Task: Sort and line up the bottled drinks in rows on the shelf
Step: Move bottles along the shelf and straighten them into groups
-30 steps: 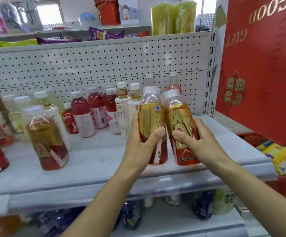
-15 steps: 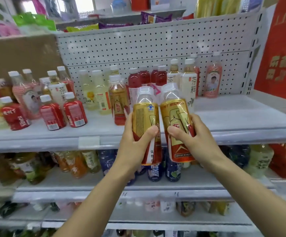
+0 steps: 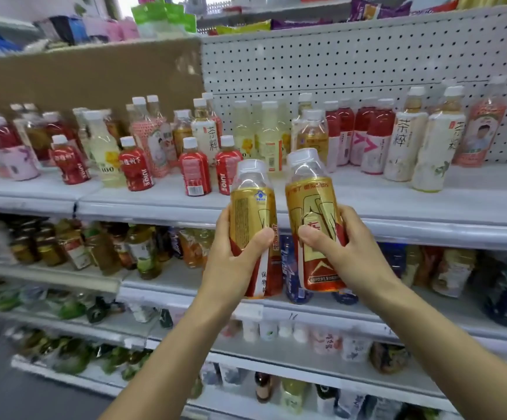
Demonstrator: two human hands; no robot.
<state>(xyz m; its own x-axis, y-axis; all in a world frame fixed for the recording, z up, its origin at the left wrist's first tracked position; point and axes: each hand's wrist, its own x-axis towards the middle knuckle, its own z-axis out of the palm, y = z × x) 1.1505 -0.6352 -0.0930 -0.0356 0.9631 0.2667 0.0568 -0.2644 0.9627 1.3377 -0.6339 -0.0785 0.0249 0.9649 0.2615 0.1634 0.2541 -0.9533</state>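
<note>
Two gold-sleeved drinks held in the air just before the front lip of the shelf (image 3: 428, 207), neither standing on it. The left hand (image 3: 234, 265) wraps the left bottle (image 3: 253, 207) at mid-label, thumb across the front; the right hand (image 3: 347, 253) clasps the right bottle (image 3: 312, 204) likewise. Both are upright, leaning slightly apart, white caps on, amber liquid up to the shoulder and a clear neck above. Judged full, hence fairly heavy; stiff plastic with a glossy sleeve that may slip, so the mid-body grasp suits. A gold bottle (image 3: 314, 137) standing on the shelf behind appears the same product, though blur leaves this uncertain
</note>
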